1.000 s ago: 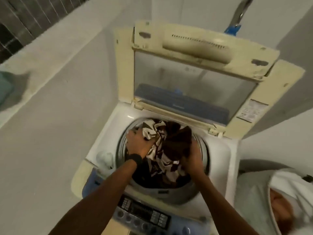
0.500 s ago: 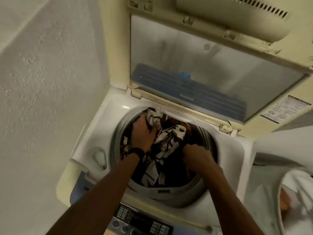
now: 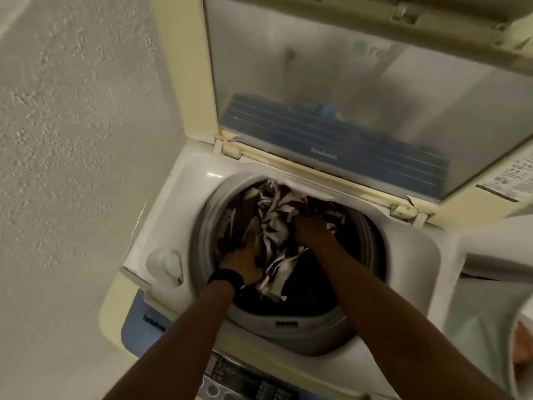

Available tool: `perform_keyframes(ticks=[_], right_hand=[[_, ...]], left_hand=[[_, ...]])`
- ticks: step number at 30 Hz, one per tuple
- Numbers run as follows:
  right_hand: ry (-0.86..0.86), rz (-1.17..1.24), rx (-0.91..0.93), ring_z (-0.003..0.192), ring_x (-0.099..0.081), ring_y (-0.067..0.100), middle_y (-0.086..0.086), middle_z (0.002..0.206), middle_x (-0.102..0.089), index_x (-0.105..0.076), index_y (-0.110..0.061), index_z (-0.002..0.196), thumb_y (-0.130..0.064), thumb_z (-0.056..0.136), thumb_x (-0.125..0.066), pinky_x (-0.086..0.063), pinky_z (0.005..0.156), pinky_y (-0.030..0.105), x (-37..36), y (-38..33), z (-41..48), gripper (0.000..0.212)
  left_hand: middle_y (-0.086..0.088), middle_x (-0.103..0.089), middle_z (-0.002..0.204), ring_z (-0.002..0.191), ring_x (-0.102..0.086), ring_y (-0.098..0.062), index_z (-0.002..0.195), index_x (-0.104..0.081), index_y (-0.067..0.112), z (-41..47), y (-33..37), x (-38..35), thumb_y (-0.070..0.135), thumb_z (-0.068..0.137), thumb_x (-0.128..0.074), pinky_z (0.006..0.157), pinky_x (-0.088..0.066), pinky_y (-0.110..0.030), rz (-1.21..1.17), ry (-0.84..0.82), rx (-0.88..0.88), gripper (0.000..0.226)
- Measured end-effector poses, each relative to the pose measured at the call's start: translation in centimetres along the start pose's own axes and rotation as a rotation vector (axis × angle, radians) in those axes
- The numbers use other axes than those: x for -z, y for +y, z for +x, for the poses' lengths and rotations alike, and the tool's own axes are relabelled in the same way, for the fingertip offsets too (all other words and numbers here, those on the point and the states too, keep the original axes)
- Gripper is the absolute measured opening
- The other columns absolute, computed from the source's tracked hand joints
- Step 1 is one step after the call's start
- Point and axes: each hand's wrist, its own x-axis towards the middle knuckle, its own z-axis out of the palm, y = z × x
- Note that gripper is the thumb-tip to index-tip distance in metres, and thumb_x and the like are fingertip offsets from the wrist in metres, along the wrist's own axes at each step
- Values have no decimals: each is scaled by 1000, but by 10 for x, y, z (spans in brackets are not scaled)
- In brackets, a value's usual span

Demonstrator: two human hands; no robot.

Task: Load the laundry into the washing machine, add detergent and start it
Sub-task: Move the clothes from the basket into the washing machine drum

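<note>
Both forearms reach forward and down into the open top of the washing machine [image 3: 409, 255]. They come in from the near edge and draw closer together toward the hands.

The left hand [image 3: 242, 264] sits low at the near-left side of the drum [image 3: 288, 327], back of the hand up, with a dark wristband [image 3: 226, 280] on the wrist. Its fingers curl into a fold of the laundry [image 3: 277, 223] and hold it.

The right hand [image 3: 313, 230] lies farther in and a little higher, knuckles up. Its fingers are sunk under the cloth, so I cannot tell whether it grips or only presses.

The laundry is inside the drum, a bunched brown-and-white patterned cloth over darker cloth. Its pale crumpled band runs lengthwise from the far rim beyond the hands back toward the near rim. It passes between the two hands and touches both.

Beyond the hands the lid [image 3: 346, 82] stands raised. Nearer than the wrists is the control panel [image 3: 245, 379]. Just left of the left hand is a small round recess [image 3: 164, 267] in the machine's top, and past it a rough pale wall [image 3: 72, 140].
</note>
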Motion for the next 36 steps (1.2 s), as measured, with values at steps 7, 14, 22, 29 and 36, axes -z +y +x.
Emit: perform_keyframes(ticks=[7, 14, 22, 29, 36], right_hand=[[62, -287, 86, 147, 32, 46, 1, 163, 37, 29, -45, 152, -57, 73, -83, -21, 111, 76, 12, -3, -131, 138], [-137, -334, 54, 152, -7, 50, 20, 168, 5, 26, -30, 157, -43, 104, -53, -17, 116, 72, -81, 19, -28, 96], [-136, -200, -93, 152, 8, 50, 11, 164, 22, 23, -28, 157, -54, 101, -49, -21, 114, 74, -95, 16, -5, 95], [-25, -316, 79, 152, 0, 51, 12, 168, 18, 7, -34, 162, -45, 92, -68, -37, 110, 65, 9, -15, -120, 103], [301, -162, 95, 148, -30, 39, 7, 168, -11, -6, -32, 162, -44, 81, -79, -42, 112, 55, 58, -30, -215, 109]], left_hand=[[-4, 12, 171, 155, 10, -43, 156, 22, 43, 12, 28, 55, 56, 78, -80, 119, -25, -65, 341, 184, -402, 130], [-18, 29, 165, 150, 19, -54, 157, 27, 29, 112, 20, 13, 51, 68, -92, 120, -12, -68, 586, -135, -223, 149], [-27, 20, 166, 151, 6, -57, 154, 28, 30, 140, 4, -3, 47, 86, -79, 119, -24, -66, 593, 22, -254, 128], [-13, 21, 168, 153, 7, -52, 157, 21, 45, 39, 41, 53, 55, 73, -85, 114, -31, -70, 551, 91, -324, 135], [-11, -3, 171, 155, -11, -40, 162, -1, 41, -43, 88, 84, 57, 87, -70, 115, -37, -60, 477, 302, -467, 104]])
